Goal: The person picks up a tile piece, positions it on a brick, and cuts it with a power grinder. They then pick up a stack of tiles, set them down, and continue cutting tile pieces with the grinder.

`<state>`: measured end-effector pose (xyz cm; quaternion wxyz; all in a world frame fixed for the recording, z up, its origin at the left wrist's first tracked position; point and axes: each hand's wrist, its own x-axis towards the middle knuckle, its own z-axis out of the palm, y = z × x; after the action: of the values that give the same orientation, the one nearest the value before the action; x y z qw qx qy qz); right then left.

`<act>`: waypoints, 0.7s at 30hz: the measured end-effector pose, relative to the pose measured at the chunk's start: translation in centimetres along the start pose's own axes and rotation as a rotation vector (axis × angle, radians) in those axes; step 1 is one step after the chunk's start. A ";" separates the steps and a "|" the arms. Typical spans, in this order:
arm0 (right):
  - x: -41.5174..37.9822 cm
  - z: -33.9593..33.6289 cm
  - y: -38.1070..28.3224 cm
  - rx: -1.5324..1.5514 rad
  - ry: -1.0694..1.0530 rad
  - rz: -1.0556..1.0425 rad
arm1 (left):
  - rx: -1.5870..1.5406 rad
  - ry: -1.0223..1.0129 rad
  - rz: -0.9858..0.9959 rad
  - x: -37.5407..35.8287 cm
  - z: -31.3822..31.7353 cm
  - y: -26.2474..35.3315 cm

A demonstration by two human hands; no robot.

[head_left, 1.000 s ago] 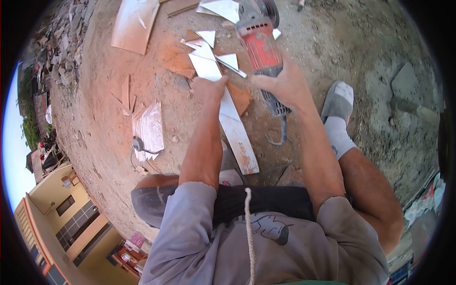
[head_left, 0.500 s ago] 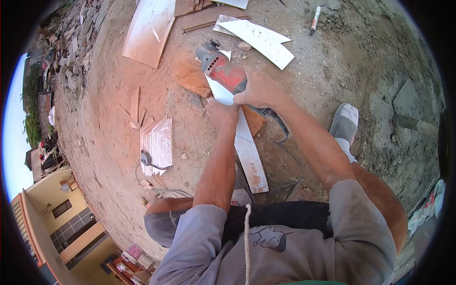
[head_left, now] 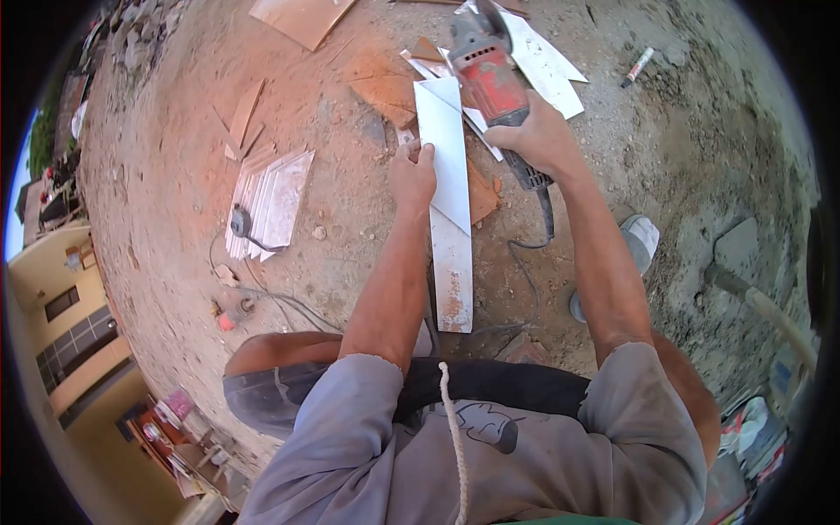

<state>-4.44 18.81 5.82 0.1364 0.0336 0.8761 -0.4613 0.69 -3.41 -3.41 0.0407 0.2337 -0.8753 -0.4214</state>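
Note:
My right hand (head_left: 541, 138) is closed around the body of a red and grey angle grinder (head_left: 494, 83), its disc toward the top of the view. The grinder is held to the right of a long white tile strip (head_left: 448, 157), and its cord trails down from the rear. At the strip's left edge, my left hand (head_left: 413, 175) grips it with the thumb on top. Slanting lines cross the strip, and a stained tile piece (head_left: 452, 284) extends from its near end. Under them lie broken orange-brown pieces (head_left: 479, 192), partly covered.
Stacked tile cuts (head_left: 276, 197) lie at left with a round grey object (head_left: 241, 220) on them. White offcuts (head_left: 544, 66) and a marker (head_left: 638, 67) are beyond the grinder. Cables (head_left: 293, 306) cross the dirt near my knee; a shovel (head_left: 744, 280) lies at right.
The grinder has moved to the right, off the tile strip, in my right hand. More of the strip's face shows, and my left hand now holds its left edge. The camera view has shifted.

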 end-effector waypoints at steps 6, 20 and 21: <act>-1.6 -0.6 -0.3 -0.012 0.019 0.041 | 0.029 -0.124 -0.068 -0.9 -1.7 0.6; -0.2 5.5 -0.4 -0.102 -0.176 0.018 | -0.073 -0.243 0.000 1.5 -1.4 -1.9; 0.0 5.8 -0.6 -0.088 -0.211 0.013 | -0.045 -0.245 -0.004 1.5 -1.5 -1.8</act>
<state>-3.38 13.72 3.13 0.2322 -0.0154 0.8761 -0.4224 0.42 -6.12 -3.94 -0.0624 0.1813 -0.8636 -0.4663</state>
